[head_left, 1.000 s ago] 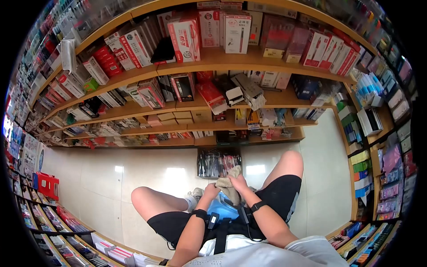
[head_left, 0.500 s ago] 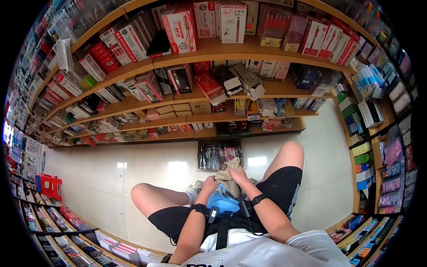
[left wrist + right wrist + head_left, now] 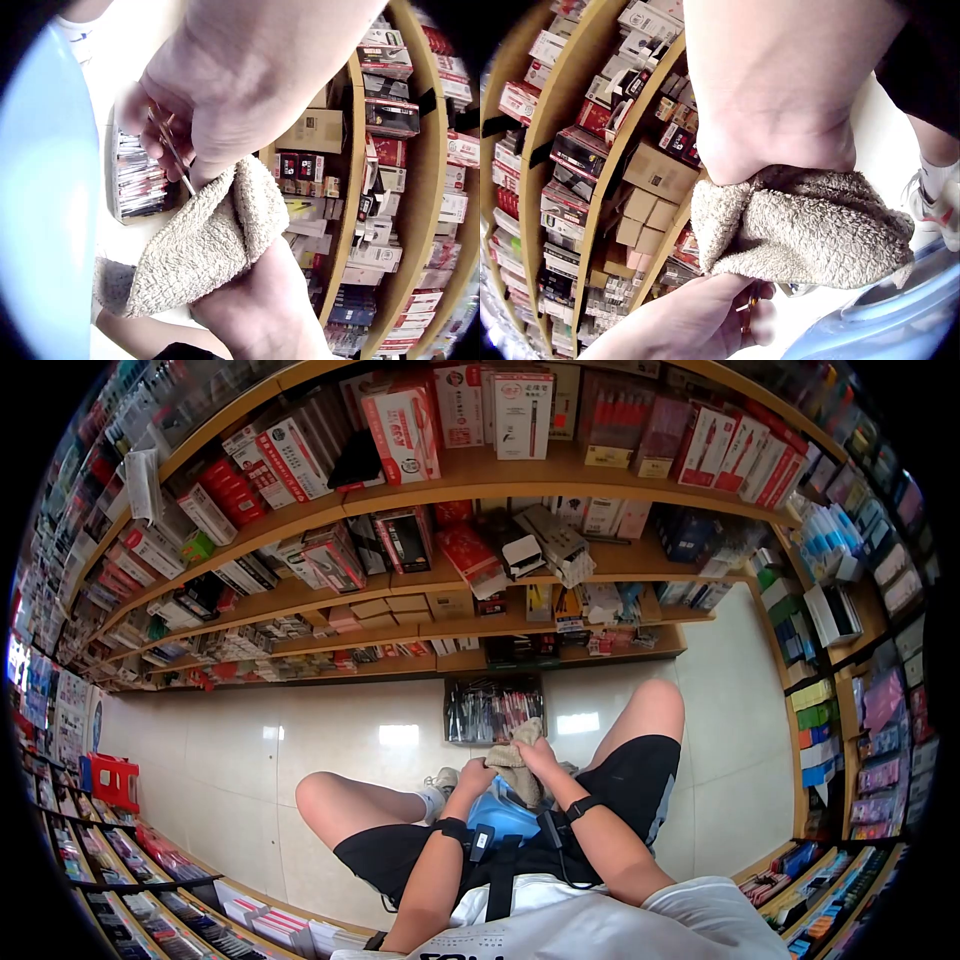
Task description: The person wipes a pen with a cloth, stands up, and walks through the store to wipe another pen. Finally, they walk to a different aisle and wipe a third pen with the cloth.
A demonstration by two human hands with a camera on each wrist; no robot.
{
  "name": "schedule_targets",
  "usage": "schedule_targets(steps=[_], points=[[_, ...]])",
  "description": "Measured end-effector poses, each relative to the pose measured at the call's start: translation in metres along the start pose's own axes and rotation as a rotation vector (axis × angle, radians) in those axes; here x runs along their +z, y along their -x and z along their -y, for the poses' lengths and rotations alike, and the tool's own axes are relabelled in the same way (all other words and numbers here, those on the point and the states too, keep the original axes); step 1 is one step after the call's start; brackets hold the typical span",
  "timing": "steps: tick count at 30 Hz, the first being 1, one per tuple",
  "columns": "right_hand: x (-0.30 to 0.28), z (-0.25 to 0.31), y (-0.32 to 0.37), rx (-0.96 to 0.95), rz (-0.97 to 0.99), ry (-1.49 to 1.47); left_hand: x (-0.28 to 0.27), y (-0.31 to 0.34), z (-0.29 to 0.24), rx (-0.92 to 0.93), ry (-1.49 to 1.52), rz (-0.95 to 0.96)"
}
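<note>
A beige terry cloth (image 3: 202, 247) is bunched between the two hands above a blue surface (image 3: 503, 815) at the lap. The left hand (image 3: 202, 112) curls its fingers round a thin pen-like object (image 3: 174, 150), whose end meets the cloth's edge. My right hand (image 3: 259, 307) grips the cloth from the other side; in the right wrist view that hand (image 3: 780, 142) lies over it, its fingers hidden by the folds. A black box of pens (image 3: 492, 710) stands on the floor just beyond the hands.
Wooden shelves (image 3: 560, 485) packed with pen boxes rise in front. More racks (image 3: 815, 710) stand at the right, and goods line the lower edges. A red stool-like object (image 3: 115, 780) is on the floor at the left. Bent knees flank the hands.
Against the oldest frame, the shelves and the floor box sit a little higher in the head view. Both hands keep hold, with only slight shifts of the hands and cloth.
</note>
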State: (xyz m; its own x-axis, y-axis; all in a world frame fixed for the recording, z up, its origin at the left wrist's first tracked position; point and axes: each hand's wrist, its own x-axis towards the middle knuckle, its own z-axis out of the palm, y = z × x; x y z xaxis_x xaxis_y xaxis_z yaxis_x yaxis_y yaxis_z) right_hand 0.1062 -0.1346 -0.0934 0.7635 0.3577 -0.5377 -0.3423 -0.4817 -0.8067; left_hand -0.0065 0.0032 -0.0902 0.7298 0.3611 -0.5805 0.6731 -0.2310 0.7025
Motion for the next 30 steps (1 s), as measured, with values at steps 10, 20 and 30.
schedule_targets(steps=[10,20,30], points=[[-0.006,0.021,0.014,0.003,-0.027,0.015,-0.002,0.003,-0.007,0.006,0.016,0.008],[-0.004,0.014,0.011,-0.001,-0.021,-0.011,-0.004,0.009,-0.013,0.014,0.024,-0.004],[0.002,0.000,0.000,-0.066,-0.021,-0.041,-0.004,0.010,-0.012,-0.009,0.084,0.024]])
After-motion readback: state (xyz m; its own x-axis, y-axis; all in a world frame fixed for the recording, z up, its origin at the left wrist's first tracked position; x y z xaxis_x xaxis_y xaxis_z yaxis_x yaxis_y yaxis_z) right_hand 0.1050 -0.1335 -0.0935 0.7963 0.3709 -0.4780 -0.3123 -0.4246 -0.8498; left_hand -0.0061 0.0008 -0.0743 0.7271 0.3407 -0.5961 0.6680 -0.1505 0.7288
